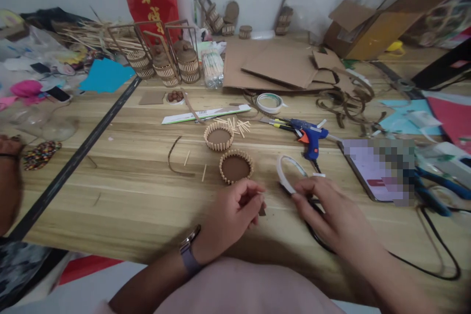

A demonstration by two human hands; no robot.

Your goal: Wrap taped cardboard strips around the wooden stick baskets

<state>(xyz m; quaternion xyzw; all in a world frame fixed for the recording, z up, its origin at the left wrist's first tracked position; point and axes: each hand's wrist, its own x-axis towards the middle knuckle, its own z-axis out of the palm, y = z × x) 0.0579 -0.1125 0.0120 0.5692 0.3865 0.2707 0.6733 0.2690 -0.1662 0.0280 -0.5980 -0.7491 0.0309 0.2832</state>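
Note:
My left hand (235, 218), with a watch on its wrist, is curled in a pinch; a small brown piece (262, 209) shows between its fingers. My right hand (329, 208) has thumb and forefinger closed on the near edge of a white tape roll (289, 169), which is tilted up from the table. Just beyond my left hand sits a round basket base (236, 168) ringed with short sticks. Another such base (219, 137) stands behind it. A blue glue gun (311, 135) lies beyond the tape roll.
A phone (368, 169) and blue-handled pliers (441, 184) lie at the right, near a black cable (437, 272). Loose sticks (241, 126), a second tape roll (270, 103) and cardboard sheets (272, 64) are farther back. Finished baskets (167, 71) stand back left. A person's arm (9, 186) rests at the far left.

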